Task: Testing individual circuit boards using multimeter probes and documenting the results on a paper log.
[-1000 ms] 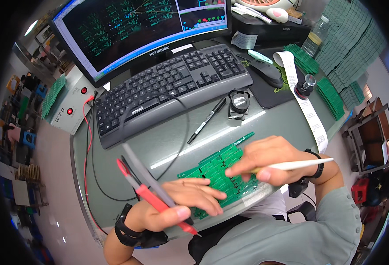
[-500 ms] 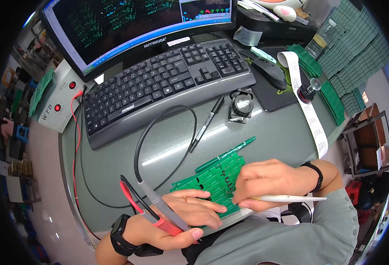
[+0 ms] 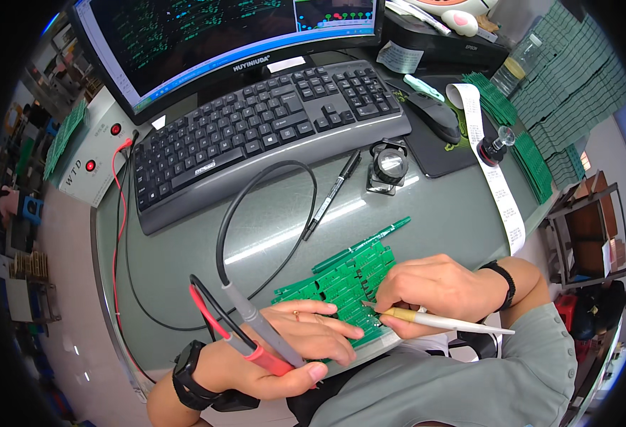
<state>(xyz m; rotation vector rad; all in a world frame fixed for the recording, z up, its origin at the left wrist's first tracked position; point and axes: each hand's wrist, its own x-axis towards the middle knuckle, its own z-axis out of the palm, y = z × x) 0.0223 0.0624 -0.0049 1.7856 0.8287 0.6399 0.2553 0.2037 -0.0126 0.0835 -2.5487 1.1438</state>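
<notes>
A green circuit board lies near the table's front edge. My left hand rests on its lower left part with fingers stretched over it. A red test probe and a grey test probe are tucked in this hand by the thumb, their tips mostly hidden. My right hand is closed on a craft knife with a pale handle. Its thin blade points left, at the board's surface near the lower right; I cannot tell whether it touches. A green pen lies along the board's far edge.
A black marker and a loupe lie beyond the board. Farther back are a keyboard, a monitor and a mouse. A paper strip runs down the right. Probe cables loop from a white box.
The craft knife has tilted and shifted in my right hand, so its blade and yellowish neck now show. My left hand has stayed nearly still on the board.
</notes>
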